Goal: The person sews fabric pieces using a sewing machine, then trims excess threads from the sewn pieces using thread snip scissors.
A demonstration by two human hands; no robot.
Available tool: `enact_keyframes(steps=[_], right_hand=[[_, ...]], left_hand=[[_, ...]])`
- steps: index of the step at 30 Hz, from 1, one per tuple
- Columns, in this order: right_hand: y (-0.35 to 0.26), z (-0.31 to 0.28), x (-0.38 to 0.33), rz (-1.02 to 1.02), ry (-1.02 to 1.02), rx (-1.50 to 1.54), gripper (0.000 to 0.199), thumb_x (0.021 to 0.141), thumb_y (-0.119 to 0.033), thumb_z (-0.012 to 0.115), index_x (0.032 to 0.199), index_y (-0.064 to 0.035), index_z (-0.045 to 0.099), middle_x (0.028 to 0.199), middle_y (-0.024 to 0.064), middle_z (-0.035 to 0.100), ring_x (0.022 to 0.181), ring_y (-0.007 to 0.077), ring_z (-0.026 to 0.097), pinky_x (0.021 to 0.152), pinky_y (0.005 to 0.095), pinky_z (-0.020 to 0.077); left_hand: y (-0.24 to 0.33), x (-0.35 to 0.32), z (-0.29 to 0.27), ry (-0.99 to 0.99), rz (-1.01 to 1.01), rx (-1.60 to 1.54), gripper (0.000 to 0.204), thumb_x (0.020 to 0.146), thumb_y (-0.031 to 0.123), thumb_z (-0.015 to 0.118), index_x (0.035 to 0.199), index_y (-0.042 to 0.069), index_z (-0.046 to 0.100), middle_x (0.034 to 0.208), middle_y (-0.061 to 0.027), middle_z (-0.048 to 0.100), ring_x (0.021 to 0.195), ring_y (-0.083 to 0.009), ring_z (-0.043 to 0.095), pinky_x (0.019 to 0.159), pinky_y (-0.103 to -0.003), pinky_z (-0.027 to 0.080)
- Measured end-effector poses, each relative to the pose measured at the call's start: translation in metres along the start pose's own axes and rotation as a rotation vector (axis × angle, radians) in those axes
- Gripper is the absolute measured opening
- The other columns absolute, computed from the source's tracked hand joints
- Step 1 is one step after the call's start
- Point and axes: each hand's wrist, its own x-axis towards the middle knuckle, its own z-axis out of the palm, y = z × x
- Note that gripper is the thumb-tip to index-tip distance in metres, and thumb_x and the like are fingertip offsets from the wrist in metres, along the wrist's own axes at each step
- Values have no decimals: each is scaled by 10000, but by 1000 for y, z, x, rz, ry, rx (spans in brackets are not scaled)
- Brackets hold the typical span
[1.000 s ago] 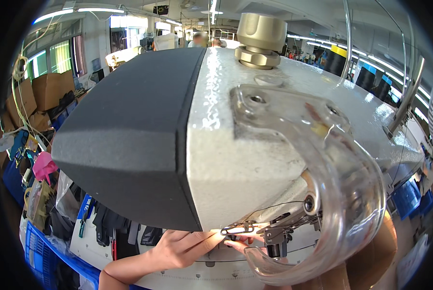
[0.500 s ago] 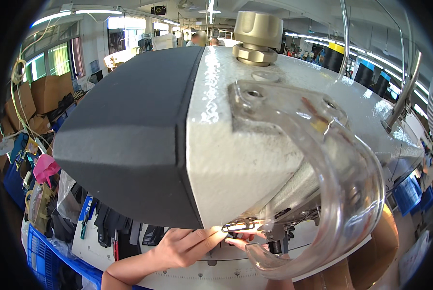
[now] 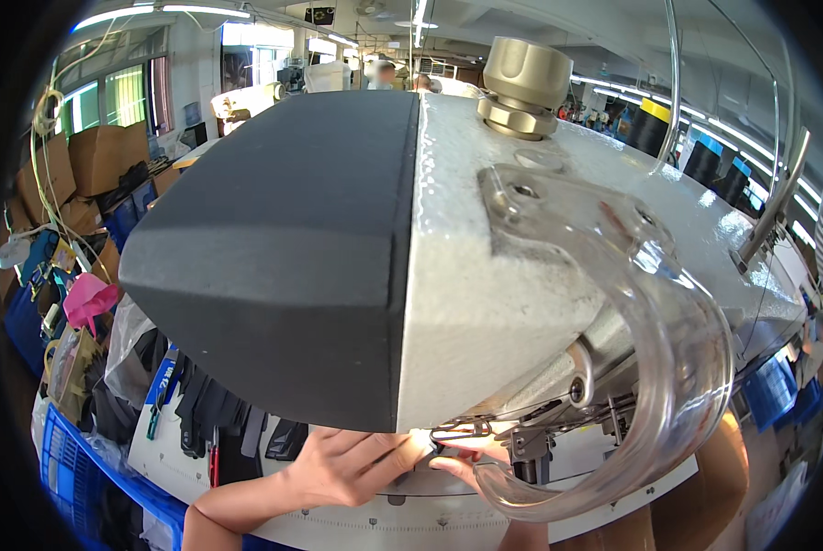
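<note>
The head of an industrial sewing machine point(image 3: 494, 303), dark grey on the left and white on the right, fills the middle of the view. Below its lower edge, my left hand point(image 3: 352, 466) lies over the machine bed, its fingers bent and drawn together toward the stitching area. My right hand point(image 3: 462, 462) meets it from the right, thumb and fingers pinched; the clear plastic guard point(image 3: 655, 367) partly covers it. Between the fingertips a small dark piece barely shows, too hidden to name. The presser foot assembly point(image 3: 528, 450) stands just right of my fingers.
Dark fabric strips point(image 3: 209, 413), a red-handled tool point(image 3: 214, 459) and a teal tool point(image 3: 154, 413) lie on the bed's left. A blue plastic basket point(image 3: 67, 477) stands beside it. Thread cones point(image 3: 648, 124) rise behind the machine; a cardboard piece point(image 3: 714, 487) is at lower right.
My view has shifted a little, so the machine head sits farther right. Both hands stay close together by the presser foot, with the right thumb showing more plainly.
</note>
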Motion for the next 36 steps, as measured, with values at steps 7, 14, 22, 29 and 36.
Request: enact_keyframes(steps=[7, 14, 22, 29, 36], right_hand=[[8, 2, -2, -592, 19, -640, 273, 830, -194, 897, 1023, -49, 771, 884, -41, 714, 756, 38, 615, 653, 198, 501], [1, 25, -4, -848, 87, -975, 240, 793, -127, 911, 970, -37, 776, 838, 16, 714, 778, 99, 643, 704, 242, 523], [8, 41, -9, -1115, 235, -1229, 398, 785, -304, 933, 988, -36, 721, 960, 3, 749, 833, 140, 700, 815, 305, 572], [4, 50, -12, -963, 262, -1012, 269, 727, -87, 940, 884, -10, 736, 854, 58, 730, 711, 141, 638, 665, 283, 528], [6, 48, -8, -974, 189, -863, 260, 738, -49, 931, 917, -21, 745, 850, 43, 714, 730, 129, 643, 646, 270, 518]], left_hand=[[2, -5, 10, 64, 66, 116, 303, 693, 107, 743, 991, 58, 763, 920, -53, 687, 723, -144, 661, 550, -244, 524], [5, 10, -14, -29, -11, 29, 346, 686, 100, 733, 1028, 56, 759, 919, -48, 691, 715, -133, 667, 556, -247, 554], [-14, 7, -14, 55, 11, -9, 329, 679, 121, 744, 1004, 89, 782, 922, -40, 689, 830, -173, 684, 729, -329, 577], [-26, 1, -7, 43, 82, -41, 280, 674, 120, 761, 949, 85, 800, 838, -28, 670, 777, -179, 666, 705, -328, 567], [-21, 0, -4, 61, 23, -71, 255, 711, 116, 776, 962, 80, 804, 771, -9, 642, 734, -168, 652, 683, -323, 556]])
